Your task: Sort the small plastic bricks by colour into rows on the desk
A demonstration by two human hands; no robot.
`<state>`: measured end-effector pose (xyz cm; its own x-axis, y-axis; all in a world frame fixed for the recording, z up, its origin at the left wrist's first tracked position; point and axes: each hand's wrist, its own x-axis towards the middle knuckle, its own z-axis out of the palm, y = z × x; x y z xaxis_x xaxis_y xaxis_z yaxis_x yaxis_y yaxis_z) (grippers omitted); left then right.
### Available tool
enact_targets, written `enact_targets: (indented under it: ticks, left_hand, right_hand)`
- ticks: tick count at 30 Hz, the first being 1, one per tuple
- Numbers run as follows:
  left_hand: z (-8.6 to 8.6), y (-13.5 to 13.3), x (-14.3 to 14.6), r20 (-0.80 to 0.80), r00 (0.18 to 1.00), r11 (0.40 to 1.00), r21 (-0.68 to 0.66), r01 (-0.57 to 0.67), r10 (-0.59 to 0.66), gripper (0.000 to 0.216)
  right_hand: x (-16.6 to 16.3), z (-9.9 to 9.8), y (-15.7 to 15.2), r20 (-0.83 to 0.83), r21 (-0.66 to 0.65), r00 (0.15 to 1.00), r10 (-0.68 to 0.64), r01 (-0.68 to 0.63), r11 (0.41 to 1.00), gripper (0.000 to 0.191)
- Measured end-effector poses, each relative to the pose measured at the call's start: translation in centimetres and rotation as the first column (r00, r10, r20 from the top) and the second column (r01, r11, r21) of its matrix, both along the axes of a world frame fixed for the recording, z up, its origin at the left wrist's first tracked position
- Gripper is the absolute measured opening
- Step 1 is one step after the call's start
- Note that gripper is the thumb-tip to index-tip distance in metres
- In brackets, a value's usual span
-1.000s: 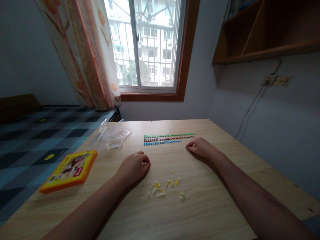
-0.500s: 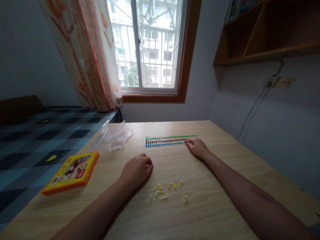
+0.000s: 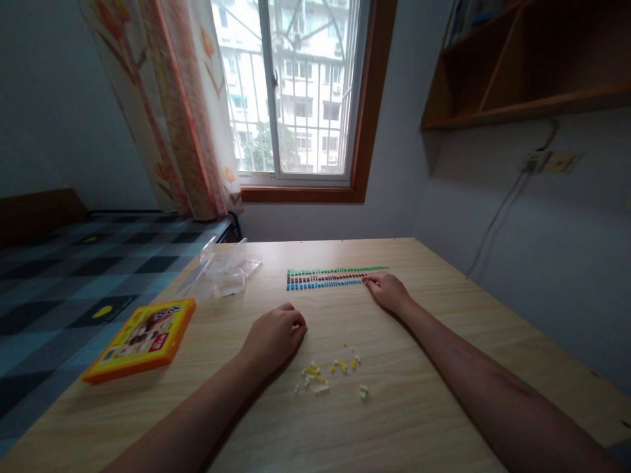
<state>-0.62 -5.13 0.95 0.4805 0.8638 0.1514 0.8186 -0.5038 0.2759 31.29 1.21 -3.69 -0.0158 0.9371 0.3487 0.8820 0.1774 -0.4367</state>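
Three neat rows of tiny bricks (image 3: 328, 276), green, brown and blue, lie across the far middle of the wooden table (image 3: 424, 420). My right hand (image 3: 389, 290) rests at the right end of these rows, its fingertips pinched together against the end of the blue row; what they hold is too small to see. Closer to me, my left hand (image 3: 273, 335) lies on the table in a loose fist, just left of a scatter of small yellow and white bricks (image 3: 330, 376).
A yellow and orange box (image 3: 140, 338) lies at the table's left edge. Clear plastic packaging (image 3: 221, 270) sits at the back left. A checkered bed lies to the left, a window and curtain behind, a wooden shelf and a wall socket with cable on the right.
My right hand has slid left and forward to the right end of the brick rows. My left hand has shifted slightly to the right, toward the loose yellow bricks.
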Motion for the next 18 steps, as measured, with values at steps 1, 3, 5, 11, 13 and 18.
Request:
enact_targets:
  ticks: [1,3,5,11,13,18]
  left_hand:
    - [0.0,0.0,0.0,0.003,1.000,1.000,0.001,0.001,-0.001,0.020]
    - [-0.2,0.1,0.0,0.004,1.000,1.000,-0.002,-0.007,0.007,0.019]
    - [-0.4,0.2,0.0,0.005,1.000,1.000,-0.003,-0.009,0.009,0.018]
    - [-1.1,0.3,0.7,0.038,0.999,0.999,0.014,0.034,-0.035,0.019]
    - [-1.3,0.4,0.9,0.059,0.996,0.998,0.012,0.068,-0.069,0.021]
    - [-1.4,0.9,0.4,0.130,0.991,0.999,0.035,0.035,-0.040,0.024]
  right_hand:
    - [0.0,-0.1,0.0,0.001,0.004,1.000,0.003,-0.003,1.000,0.029]
    - [-0.1,-0.3,0.0,-0.002,0.019,1.000,0.006,-0.006,1.000,0.029]
    - [-0.1,-0.3,0.0,-0.011,0.042,1.000,0.008,-0.008,0.999,0.029]
    - [-1.5,0.8,-1.1,-0.050,0.155,0.994,0.093,-0.084,0.984,0.029]
    - [-2.9,1.3,-2.2,-0.038,0.195,0.971,0.238,-0.226,0.954,0.026]
    - [-7.0,2.0,-5.4,-0.037,0.118,0.838,0.544,-0.537,0.835,0.022]
